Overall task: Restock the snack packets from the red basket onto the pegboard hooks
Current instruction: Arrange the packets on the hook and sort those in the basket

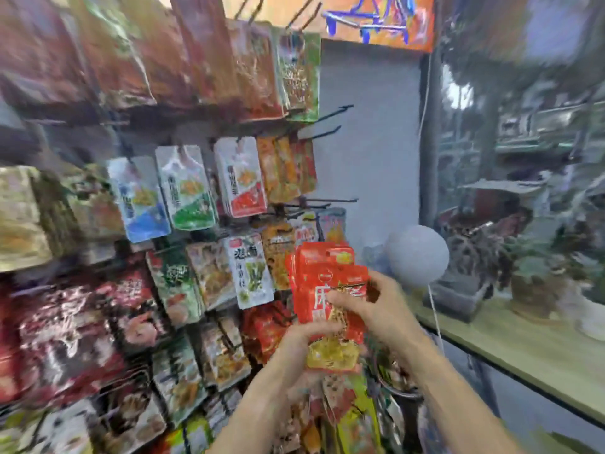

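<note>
Head view shows two bare arms that reach up from the bottom edge of the picture. Left hand (302, 344) grips the lower part of a stack of red snack packets (329, 290), with its fingers curled around the yellow bottom end of the front packet. Right hand (370, 303) holds the same stack from the right side; its thumb lies on the front of the packet and the other fingers go behind it. The stack stands nearly upright, and several red tops are fanned out above the front packet.

Below the hands hang more packets in yellow, green and red, but they are blurred and I cannot tell what holds them. The red basket does not show clearly in this view.

Just behind the stack is the pegboard (366, 126), a grey panel. Many packets hang on it in rows to the left: one white packet with green print (250, 270) is near the stack, and above it hang three white packets with blue, green and red bottoms (186, 188). Some black hooks (327, 201) stick out bare at the right edge of the rows, above the stack.

To the right, a round grey-white ball (417, 255) on a thin stick stands beside a wooden counter (523, 352). Farther right are blurred plants and shelves.
</note>
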### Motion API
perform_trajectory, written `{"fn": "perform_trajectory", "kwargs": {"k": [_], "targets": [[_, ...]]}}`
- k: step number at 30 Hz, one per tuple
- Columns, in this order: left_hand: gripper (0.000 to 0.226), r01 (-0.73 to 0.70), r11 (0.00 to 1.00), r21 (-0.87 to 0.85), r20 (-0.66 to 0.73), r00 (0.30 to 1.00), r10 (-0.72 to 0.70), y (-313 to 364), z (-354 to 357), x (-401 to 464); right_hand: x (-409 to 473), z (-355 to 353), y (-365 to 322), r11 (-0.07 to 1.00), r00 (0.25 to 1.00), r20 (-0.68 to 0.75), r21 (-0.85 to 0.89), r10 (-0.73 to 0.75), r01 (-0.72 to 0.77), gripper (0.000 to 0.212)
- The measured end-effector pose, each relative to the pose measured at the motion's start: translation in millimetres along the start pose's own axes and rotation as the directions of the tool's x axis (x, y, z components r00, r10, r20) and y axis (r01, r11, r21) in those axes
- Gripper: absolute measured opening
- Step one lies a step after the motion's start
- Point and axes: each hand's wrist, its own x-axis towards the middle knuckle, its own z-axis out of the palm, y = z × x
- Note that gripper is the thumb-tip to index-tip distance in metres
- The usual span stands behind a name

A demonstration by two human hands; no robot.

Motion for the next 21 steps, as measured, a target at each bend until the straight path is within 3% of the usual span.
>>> {"fn": "perform_trajectory", "kwargs": {"k": [4,13,16,21], "targets": [[0.059,-0.097,0.994,0.051,-0.045,0.994,0.099,25.9,7.7,14.4,18.4,1.1,-19.4,0.994,0.991,-0.081,0.029,-0.105,0.108,0.07],[0.043,-0.313,0.94,-0.133,-0.18,0.941,0.288,65.0,31.2,43.3,69.6,9.2,-37.8,0.959,0.965,-0.095,0.118,-0.246,0.256,0.051],[0.043,-0.348,0.932,-0.105,-0.22,0.922,0.32,74.8,33.5,54.5,89.9,12.6,-35.3,0.946,0.954,-0.171,0.172,-0.248,0.276,0.048],[0.043,-0.393,0.919,-0.003,-0.282,0.882,0.376,97.6,41.7,79.1,124.6,13.0,-42.1,0.905,0.94,-0.228,0.287,-0.255,0.315,0.066]]}}
